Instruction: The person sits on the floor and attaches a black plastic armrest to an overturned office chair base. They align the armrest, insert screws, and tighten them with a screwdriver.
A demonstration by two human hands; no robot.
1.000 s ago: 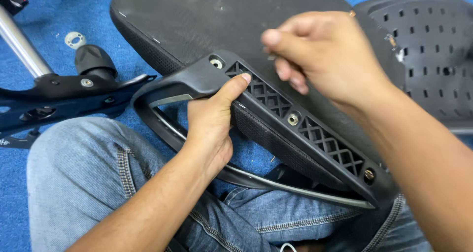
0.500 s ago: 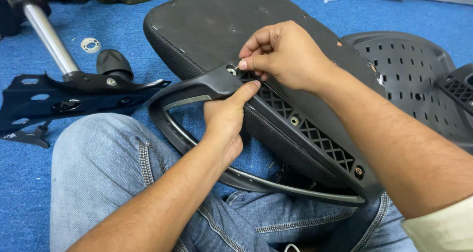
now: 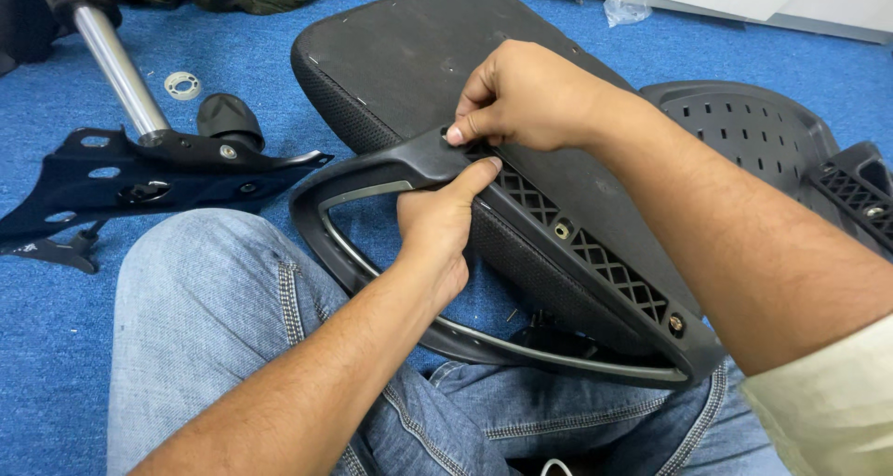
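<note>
- Person sits on blue carpet (image 3: 56,346), legs in jeans, with a black chair seat (image 3: 419,57) turned underside up and leaning across the lap.
- A black armrest (image 3: 391,174) lies along the seat's near edge; its ribbed mounting bracket (image 3: 595,253) runs down to the right.
- Left hand (image 3: 437,229) grips the armrest from below, fingers wrapped around it, thumb pressed up on the top end of the bracket.
- Right hand (image 3: 526,99) is pinched shut, thumb and fingertips together at the bracket's top hole. Whatever it pinches is hidden; probably a bolt, cannot tell.
- Middle bolt (image 3: 561,230) and lower bolt (image 3: 676,324) already sit in their holes. How tight they are cannot be seen.
- Judging from this: two of three fixings are in place, the top one is being worked by hand, no tool in view.
- Chair back (image 3: 744,132), black with perforations, lies on the floor to the right, separate from the seat. A second ribbed piece (image 3: 856,192) is at the far right edge.
- Chair base mechanism plate (image 3: 139,174) with the silver gas cylinder (image 3: 112,67) lies left, well apart from the seat, not joined to it.
- A small white ring (image 3: 181,85) lies loose on the carpet near the cylinder.
- Seems a good deal of assembly is left: base and back are both unattached.
</note>
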